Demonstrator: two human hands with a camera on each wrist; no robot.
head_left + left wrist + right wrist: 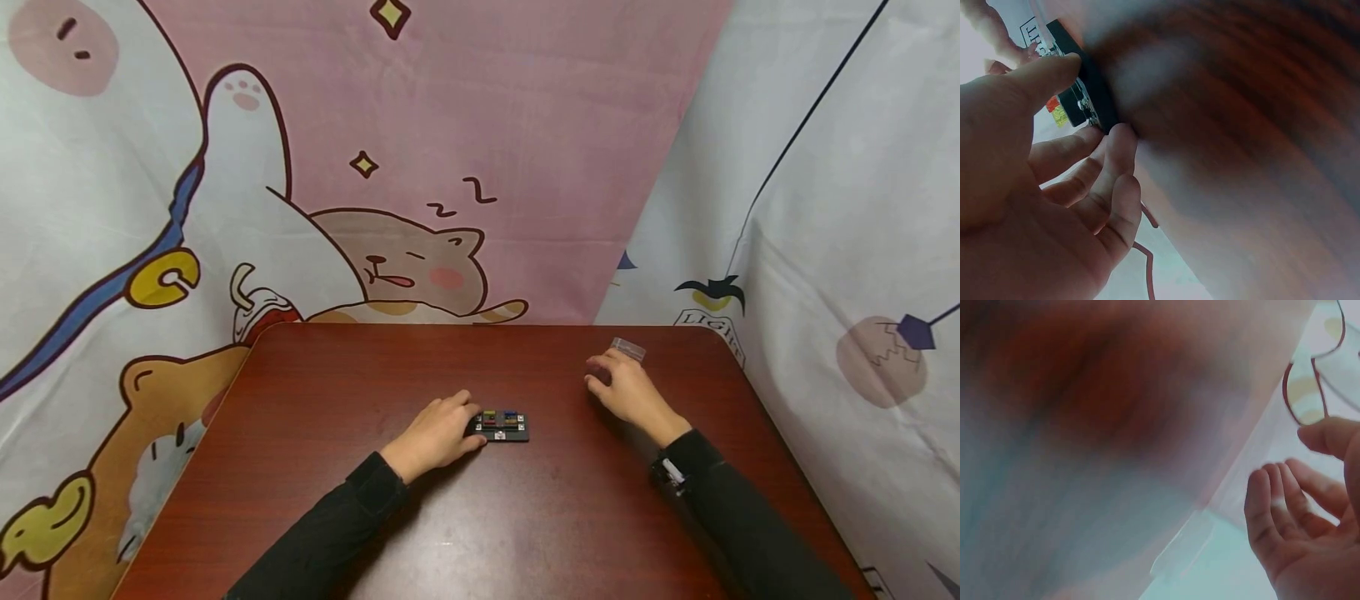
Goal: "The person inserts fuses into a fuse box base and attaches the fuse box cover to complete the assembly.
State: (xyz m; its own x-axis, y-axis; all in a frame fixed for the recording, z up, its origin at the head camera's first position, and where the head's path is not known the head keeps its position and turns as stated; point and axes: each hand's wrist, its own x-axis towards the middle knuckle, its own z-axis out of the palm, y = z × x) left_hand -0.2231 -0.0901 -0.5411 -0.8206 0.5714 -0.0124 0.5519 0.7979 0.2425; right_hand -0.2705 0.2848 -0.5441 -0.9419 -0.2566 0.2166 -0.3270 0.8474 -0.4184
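Note:
My left hand [438, 435] grips the left end of a black fuse block [504, 434] on the table, thumb at its near side and fingers at the far side. Red, yellow and blue blade fuses sit on the block's top among metal terminals. The left wrist view shows the block's dark base [1099, 94] between thumb and fingertips, with a yellow fuse [1060, 116] in sight. Over to the right, my right hand [633, 392] hovers above the table, its fingers loosely bent around nothing. Just beyond those fingers lies a clear plastic cover [630, 347], also seen in the right wrist view.
The reddish-brown wooden table [337, 367] ends at a far edge against a cartoon-printed cloth [525, 167]. Another pale cloth [840, 233] hangs along the right side. The clear cover lies close to the table's far right edge.

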